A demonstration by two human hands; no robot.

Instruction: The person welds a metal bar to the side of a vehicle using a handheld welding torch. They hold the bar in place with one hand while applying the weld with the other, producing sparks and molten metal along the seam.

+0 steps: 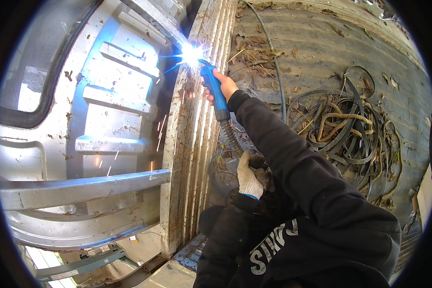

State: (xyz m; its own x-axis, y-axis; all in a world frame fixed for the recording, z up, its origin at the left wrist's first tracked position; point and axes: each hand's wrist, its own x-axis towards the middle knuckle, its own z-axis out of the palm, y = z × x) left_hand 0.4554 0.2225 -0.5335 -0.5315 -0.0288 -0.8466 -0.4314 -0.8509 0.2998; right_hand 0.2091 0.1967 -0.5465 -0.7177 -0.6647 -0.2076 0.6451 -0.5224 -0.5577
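Note:
My bare right hand (223, 87) grips the blue handle of a MIG welding torch (215, 86). A bright arc (191, 54) burns at its tip, where a metal bar meets a rusty, paint-worn steel rail (187, 118). The glare hides the joint itself. Sparks fall to the left of the rail. From the handle, a ribbed cable sleeve (231, 136) runs down to my left hand (250, 176), in a light knitted work glove. The glove is at the sleeve's lower end, its fingers mostly hidden, so its hold on the cable cannot be told.
A silver vehicle cab panel (115, 118) with a window (25, 64) stands left of the rail. A curved metal bar (86, 190) joins the rail lower down. On the ribbed bed floor (320, 46) lie dry leaves, a hose (276, 64) and tangled straps and rope (352, 126).

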